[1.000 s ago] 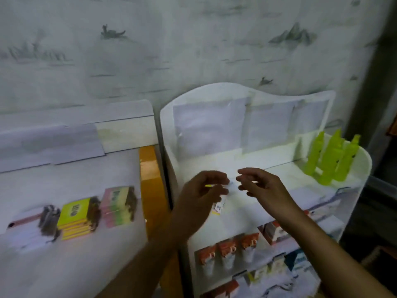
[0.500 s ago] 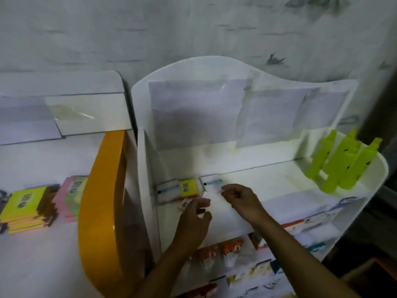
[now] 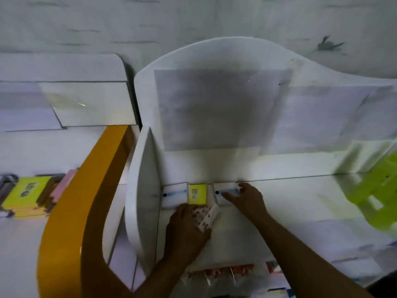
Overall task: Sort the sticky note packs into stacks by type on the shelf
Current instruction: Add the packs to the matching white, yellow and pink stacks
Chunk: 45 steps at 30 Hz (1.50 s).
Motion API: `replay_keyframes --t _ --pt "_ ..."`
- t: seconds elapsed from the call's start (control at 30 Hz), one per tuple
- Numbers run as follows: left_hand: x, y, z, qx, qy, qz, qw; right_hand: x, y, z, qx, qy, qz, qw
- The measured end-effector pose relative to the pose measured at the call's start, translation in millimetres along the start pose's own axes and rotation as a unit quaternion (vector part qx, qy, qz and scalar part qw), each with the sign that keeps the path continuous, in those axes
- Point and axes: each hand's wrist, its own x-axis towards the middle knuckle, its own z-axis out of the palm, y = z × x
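At the back left corner of the shelf [image 3: 290, 211]:
Left hand [image 3: 187, 229]: it grips a patterned pack [image 3: 207, 218], long axis tilted up to the right.
Right hand [image 3: 249, 200]: fingers fairly straight, resting on the white pack [image 3: 226, 193] at the back wall.
Row: white pack at the corner [image 3: 174, 195], yellow pack [image 3: 197, 194], then the white pack, side by side.
Key relation: the patterned pack lies just in front of the row, below the yellow pack; the left hand is nearer.
Judgement: it probably needs its own place.

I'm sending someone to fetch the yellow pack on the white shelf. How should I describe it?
On the white shelf, look to the back left corner. Three packs lie in a row along the back wall; the yellow pack is the middle one, between two white ones.
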Motion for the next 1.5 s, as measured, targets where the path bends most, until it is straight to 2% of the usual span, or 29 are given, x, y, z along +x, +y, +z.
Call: replay_keyframes --t 0.1,0.27,0.4,0.53,0.63,0.73,0.87,1.0,1.1,1.17,1.3,1.43,1.5 --pt "-0.2 -4.0 5.9 0.070 -0.009 0.025 0.997 12.0 6.0 7.4 -0.042 -0.024 0.014 0.999" --pt "-6.9 0.7 11.8 0.147 -0.005 0.061 0.987 19.2 10.7 4.0 -0.031 -0.071 0.016 0.997" --pt "-8.4 0.9 12.4 0.155 0.000 0.062 0.986 16.1 12.4 1.3 0.065 -0.080 -0.002 0.995" --pt "-10.9 16.6 -3.0 -0.003 0.021 -0.025 0.999 7.0 15.3 -10.0 0.158 -0.059 -0.027 0.985" --pt "-7.1 23.5 -9.2 -0.161 0.034 -0.086 0.983 -4.7 20.4 -18.1 0.250 -0.083 -0.028 0.964" --pt "-3.5 29.5 -12.9 -0.280 0.067 -0.136 0.948 -21.3 19.3 -27.7 0.325 -0.116 -0.037 0.938" --pt "-5.8 48.4 -15.1 -0.394 0.056 -0.170 0.902 -41.8 6.4 -45.5 0.402 -0.142 -0.050 0.903" --pt "-10.0 81.2 -34.1 -0.498 0.089 -0.166 0.846 -57.8 -8.0 -68.3 0.441 -0.128 -0.070 0.886" --pt "-17.1 107.3 -59.0 -0.578 0.047 -0.140 0.803 -71.1 -19.5 -83.8 0.460 -0.127 -0.105 0.873" --pt "-22.1 123.8 -76.0 -0.604 -0.001 -0.122 0.788 -80.0 -29.6 -94.8 0.478 -0.122 -0.128 0.861" --pt "-32.2 143.7 -110.1 -0.589 -0.004 -0.078 0.804 -90.3 -60.2 -118.2 0.519 -0.107 -0.161 0.833" --pt "-50.4 142.8 -162.3 -0.528 0.055 0.007 0.848 -99.4 -103.8 -129.0 0.560 -0.125 -0.208 0.792" --pt "-59.3 132.4 -189.9 -0.511 0.095 0.023 0.854 -110.5 -126.6 -126.5 0.570 -0.152 -0.234 0.773"
